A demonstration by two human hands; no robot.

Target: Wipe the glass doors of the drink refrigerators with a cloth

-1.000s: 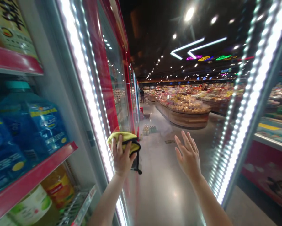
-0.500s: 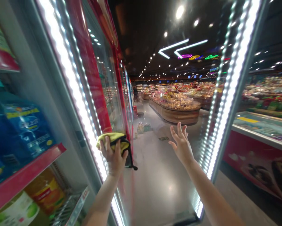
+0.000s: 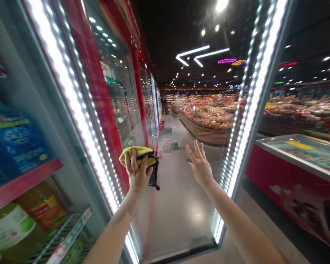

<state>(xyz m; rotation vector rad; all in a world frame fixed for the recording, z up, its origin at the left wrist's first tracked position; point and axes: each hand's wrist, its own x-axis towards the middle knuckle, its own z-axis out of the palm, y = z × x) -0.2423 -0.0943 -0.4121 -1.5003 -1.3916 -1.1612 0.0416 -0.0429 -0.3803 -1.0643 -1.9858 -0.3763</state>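
Observation:
My left hand (image 3: 137, 174) grips a folded yellow cloth (image 3: 134, 154) with a black edge, pressing it near the inner side of a glass refrigerator door (image 3: 176, 216). A black part of the cloth (image 3: 154, 172) hangs below my fingers. My right hand (image 3: 199, 165) is raised with its fingers spread, holding nothing. It is at the same glass door, near the lit LED strip (image 3: 253, 99) along the door's right edge. I cannot tell whether its palm touches the glass.
To the left, a refrigerator's red shelves (image 3: 24, 183) hold blue bottles (image 3: 16, 141) and juice. A red-sided chest freezer (image 3: 299, 157) stands to the right. Down the aisle are a curved produce display (image 3: 206, 119), bottles on the floor (image 3: 170, 145) and a distant person (image 3: 164, 104).
The whole view has slid left and up. Both hands and the cloth have shifted left in the picture, and the glass door's bottom edge has come into view.

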